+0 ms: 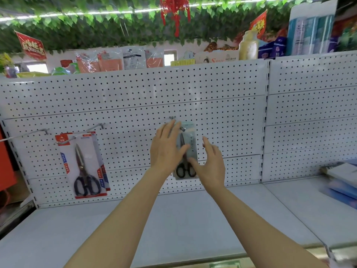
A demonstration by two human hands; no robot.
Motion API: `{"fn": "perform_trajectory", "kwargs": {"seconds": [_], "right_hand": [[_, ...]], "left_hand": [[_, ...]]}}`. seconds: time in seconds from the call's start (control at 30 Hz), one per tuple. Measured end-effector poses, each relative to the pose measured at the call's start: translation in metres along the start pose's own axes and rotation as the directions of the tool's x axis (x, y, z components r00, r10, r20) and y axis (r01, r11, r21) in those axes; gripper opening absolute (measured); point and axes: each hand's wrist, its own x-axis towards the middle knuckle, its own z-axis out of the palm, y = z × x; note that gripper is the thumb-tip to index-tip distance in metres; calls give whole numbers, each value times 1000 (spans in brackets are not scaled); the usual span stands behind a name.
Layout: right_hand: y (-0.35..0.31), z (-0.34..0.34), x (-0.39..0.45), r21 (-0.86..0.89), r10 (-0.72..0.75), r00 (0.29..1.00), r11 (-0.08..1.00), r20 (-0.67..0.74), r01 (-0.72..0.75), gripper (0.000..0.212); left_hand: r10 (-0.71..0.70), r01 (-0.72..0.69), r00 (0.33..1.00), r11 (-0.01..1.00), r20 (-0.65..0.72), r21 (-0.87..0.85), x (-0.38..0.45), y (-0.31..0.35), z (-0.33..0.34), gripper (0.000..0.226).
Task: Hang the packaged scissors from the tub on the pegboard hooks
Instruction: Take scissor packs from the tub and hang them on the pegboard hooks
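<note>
A pale green pack of black-handled scissors [188, 151] hangs on a hook [182, 129] in the middle of the white pegboard [135, 105]. My left hand [167, 149] lies flat over the pack's left side, fingers spread, thumb across its front. My right hand [209, 163] hovers open at its lower right, thumb near the scissor handles. Further left, red-and-white packs of large scissors [85, 167] hang on another hook [64, 141]. The tub is out of view.
Bare hooks [45, 130] [102, 124] [172, 118] stick out of the pegboard. A grey shelf [173, 219] runs below. Blue packets [342, 182] lie on the shelf at right. Goods line the top of the board.
</note>
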Motion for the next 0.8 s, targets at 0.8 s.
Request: {"fn": "perform_trajectory", "kwargs": {"seconds": [0.8], "right_hand": [[116, -341, -236, -602, -311, 942, 731, 126, 322, 63]], "left_hand": [[201, -199, 949, 980, 245, -33, -296, 280, -8, 63]]}}
